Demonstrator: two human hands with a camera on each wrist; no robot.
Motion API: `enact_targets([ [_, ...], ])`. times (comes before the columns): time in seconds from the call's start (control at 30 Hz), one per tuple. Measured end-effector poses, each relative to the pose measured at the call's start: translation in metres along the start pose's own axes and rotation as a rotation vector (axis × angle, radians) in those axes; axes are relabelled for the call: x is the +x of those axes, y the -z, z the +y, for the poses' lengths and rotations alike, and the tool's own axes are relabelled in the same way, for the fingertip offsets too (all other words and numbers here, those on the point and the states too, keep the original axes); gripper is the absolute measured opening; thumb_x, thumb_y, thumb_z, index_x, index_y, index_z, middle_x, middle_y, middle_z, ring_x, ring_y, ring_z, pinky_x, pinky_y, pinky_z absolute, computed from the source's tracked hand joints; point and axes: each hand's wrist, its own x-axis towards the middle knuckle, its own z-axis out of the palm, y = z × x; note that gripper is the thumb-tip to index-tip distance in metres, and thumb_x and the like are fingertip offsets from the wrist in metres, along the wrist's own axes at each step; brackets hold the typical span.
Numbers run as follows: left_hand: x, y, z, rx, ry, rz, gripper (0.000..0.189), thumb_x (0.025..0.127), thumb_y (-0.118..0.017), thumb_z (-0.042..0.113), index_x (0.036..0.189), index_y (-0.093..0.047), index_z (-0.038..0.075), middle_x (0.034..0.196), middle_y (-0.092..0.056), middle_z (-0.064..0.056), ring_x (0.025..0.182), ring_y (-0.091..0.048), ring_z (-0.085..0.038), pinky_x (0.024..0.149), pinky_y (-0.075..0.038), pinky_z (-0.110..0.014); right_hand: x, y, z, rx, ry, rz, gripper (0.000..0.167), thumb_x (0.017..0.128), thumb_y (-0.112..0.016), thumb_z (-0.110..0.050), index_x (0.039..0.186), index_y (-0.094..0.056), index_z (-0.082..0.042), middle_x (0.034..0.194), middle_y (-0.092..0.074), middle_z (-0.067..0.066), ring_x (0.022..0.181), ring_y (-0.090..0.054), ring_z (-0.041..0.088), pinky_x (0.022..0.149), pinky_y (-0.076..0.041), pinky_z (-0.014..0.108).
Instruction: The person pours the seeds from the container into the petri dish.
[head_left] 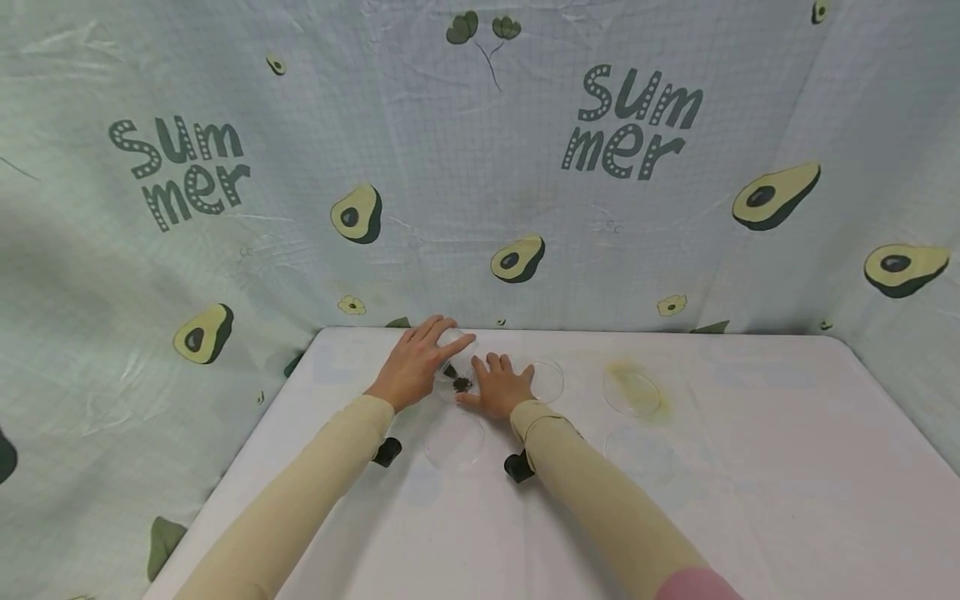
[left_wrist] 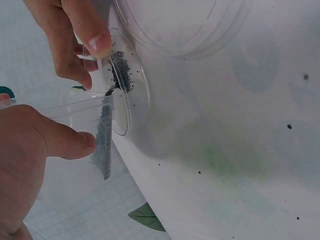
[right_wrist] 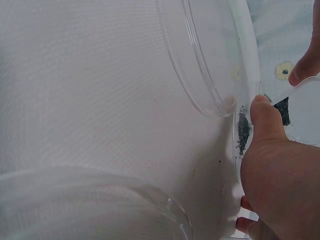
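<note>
My left hand (head_left: 415, 367) holds a clear plastic container (left_wrist: 70, 108), tilted toward the right hand, its thumb lying along the side. Dark grains (left_wrist: 102, 142) are banked along the container's lower wall. At its mouth the grains spill into a shallow clear petri dish (left_wrist: 140, 102), where a small black heap (left_wrist: 121, 72) has gathered. My right hand (head_left: 500, 389) holds that dish at its near side, thumb on the rim and fingers around the edge. In the right wrist view the right thumb (right_wrist: 265, 117) lies beside the heap.
Other clear round dishes stand nearby: one in front (head_left: 454, 442), one right of the right hand (head_left: 551, 382), and another farther right (head_left: 630, 393). Loose black grains (left_wrist: 289, 126) dot the white tabletop. A printed cloth (head_left: 450, 167) hangs behind the table's far edge.
</note>
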Motion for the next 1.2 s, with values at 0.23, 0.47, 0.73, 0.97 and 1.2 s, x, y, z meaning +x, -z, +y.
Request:
enact_targets([
  [0.23,0.0004,-0.0010,-0.0005,0.019,0.001,-0.008,0.086,0.076,-0.075,-0.005,0.146,-0.042,0.033,0.145,-0.042,-0.007,0.140,-0.036,-0.028,0.108,-0.040,-0.051,-0.0001,0.0004,-0.0008,0.003,0.001,-0.005,0.083,0.087,-0.051,-0.068,0.152,-0.031,-0.021,0.154,-0.034,0.009,0.143,-0.031,0.031,0.106,-0.027,0.072],
  [0.47,-0.0008,-0.0004,-0.0011,0.028,-0.002,-0.002,0.083,0.078,-0.073,-0.005,0.145,-0.043,0.033,0.144,-0.042,-0.007,0.139,-0.037,-0.028,0.106,-0.042,-0.051,0.0015,-0.0018,-0.0014,-0.001,-0.004,-0.014,0.084,0.086,-0.051,-0.070,0.152,-0.031,-0.022,0.155,-0.033,0.008,0.144,-0.030,0.031,0.106,-0.026,0.072],
  [0.73,-0.0003,-0.0014,-0.0006,0.025,-0.003,0.013,0.081,0.079,-0.072,-0.005,0.145,-0.043,0.032,0.144,-0.043,-0.008,0.139,-0.037,-0.028,0.106,-0.041,-0.051,0.0002,-0.0023,-0.0009,0.008,-0.002,-0.009,0.084,0.087,-0.051,-0.069,0.152,-0.031,-0.022,0.155,-0.034,0.009,0.143,-0.030,0.031,0.105,-0.027,0.072],
  [0.97,-0.0018,-0.0030,-0.0005,0.015,0.011,0.002,0.083,0.078,-0.073,-0.004,0.147,-0.040,0.030,0.145,-0.042,-0.008,0.139,-0.037,-0.028,0.106,-0.042,-0.051,-0.0027,-0.0026,-0.0009,0.017,0.004,-0.010,0.083,0.087,-0.051,-0.068,0.152,-0.031,-0.020,0.154,-0.034,0.010,0.143,-0.030,0.032,0.105,-0.027,0.073],
  [1.2,-0.0031,-0.0005,-0.0030,-0.003,0.043,0.006,0.085,0.078,-0.074,-0.002,0.148,-0.037,0.030,0.145,-0.041,-0.008,0.140,-0.036,-0.028,0.105,-0.043,-0.050,-0.0038,0.0017,-0.0014,0.003,0.019,0.011,0.082,0.087,-0.050,-0.068,0.151,-0.032,-0.020,0.153,-0.036,0.010,0.142,-0.032,0.032,0.104,-0.029,0.072],
])
